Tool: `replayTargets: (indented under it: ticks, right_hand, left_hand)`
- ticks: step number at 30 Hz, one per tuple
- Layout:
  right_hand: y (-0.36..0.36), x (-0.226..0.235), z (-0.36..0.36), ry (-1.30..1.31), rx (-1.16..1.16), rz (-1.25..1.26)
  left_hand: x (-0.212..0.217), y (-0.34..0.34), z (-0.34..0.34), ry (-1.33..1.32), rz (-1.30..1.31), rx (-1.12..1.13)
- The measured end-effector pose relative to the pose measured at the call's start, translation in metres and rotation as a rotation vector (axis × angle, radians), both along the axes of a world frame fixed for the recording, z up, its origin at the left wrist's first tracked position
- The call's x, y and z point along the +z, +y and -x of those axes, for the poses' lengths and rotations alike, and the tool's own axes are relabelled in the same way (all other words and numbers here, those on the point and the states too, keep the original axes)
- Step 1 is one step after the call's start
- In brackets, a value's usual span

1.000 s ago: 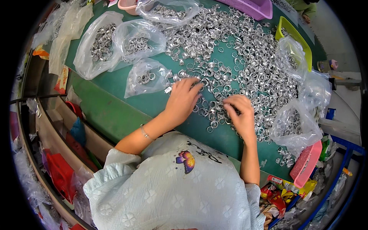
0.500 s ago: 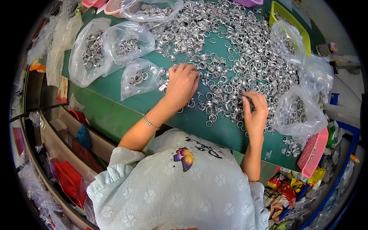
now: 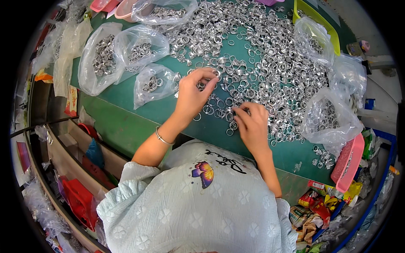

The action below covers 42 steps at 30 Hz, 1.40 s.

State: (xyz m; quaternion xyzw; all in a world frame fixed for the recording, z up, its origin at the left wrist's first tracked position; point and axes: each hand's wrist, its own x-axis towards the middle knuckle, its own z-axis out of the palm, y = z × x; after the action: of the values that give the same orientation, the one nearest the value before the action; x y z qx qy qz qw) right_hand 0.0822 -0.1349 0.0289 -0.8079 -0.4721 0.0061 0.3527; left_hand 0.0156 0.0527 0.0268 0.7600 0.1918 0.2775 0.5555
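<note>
A large spread of silver-coloured rings (image 3: 278, 76) covers the green table (image 3: 206, 130). My left hand (image 3: 192, 93) is raised at the near left side of the spread, thumb and forefinger pinched on a ring (image 3: 217, 74). Lower and to the right, my right hand (image 3: 254, 124) has its fingertips drawn together among the rings at the near edge of the pile. What it pinches there is too small to make out. Just left of my left hand lies a small clear plastic bag (image 3: 145, 95) with a few rings in it.
Two larger bags of rings (image 3: 90, 80) stand at the left, and more bags (image 3: 314, 126) sit on the right. A pink tray (image 3: 349, 166) is at the right table edge, a lime-green basket (image 3: 333, 36) at the far right. Drawers (image 3: 80, 145) stand open at lower left.
My right hand has moved left, closer to my left hand. The left hand has turned and lifted slightly, and a ring now shows in its pinch.
</note>
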Motion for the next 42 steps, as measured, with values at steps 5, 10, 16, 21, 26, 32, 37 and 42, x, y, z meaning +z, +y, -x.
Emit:
replayTargets:
  ticks: [5,10,16,21,26,32,37,42]
  right_hand:
    - [0.007,-0.008,-0.004,-0.007,-0.023,0.038]
    - [0.001,-0.008,-0.007,0.092,-0.135,-0.018]
    - [-0.009,-0.019,-0.012,0.607,-0.174,-0.233]
    - [-0.010,-0.001,-0.003,1.327,-0.128,-0.503]
    - [0.000,0.001,0.009,1.096,-0.065,-0.452]
    - [-0.002,-0.001,0.006,0.694,-0.244,-0.463]
    - [-0.022,0.001,-0.018,0.144,-0.005,-0.082]
    - [-0.042,-0.009,-0.019,-0.177,-0.513,0.028]
  left_hand:
    - [0.007,0.001,0.022,-0.073,0.858,-0.134]
    - [0.006,-0.005,0.042,-0.012,1.231,-0.272]
    - [0.003,-0.023,0.051,-0.004,1.351,-0.297]
    - [-0.007,-0.041,0.051,0.029,1.374,-0.462]
    - [0.002,-0.058,0.040,0.154,1.315,-0.463]
    - [-0.010,-0.058,0.040,0.133,1.301,-0.446]
    - [0.008,-0.055,0.055,0.048,1.343,-0.302]
    - [-0.009,-0.051,0.061,-0.096,1.550,-0.294]
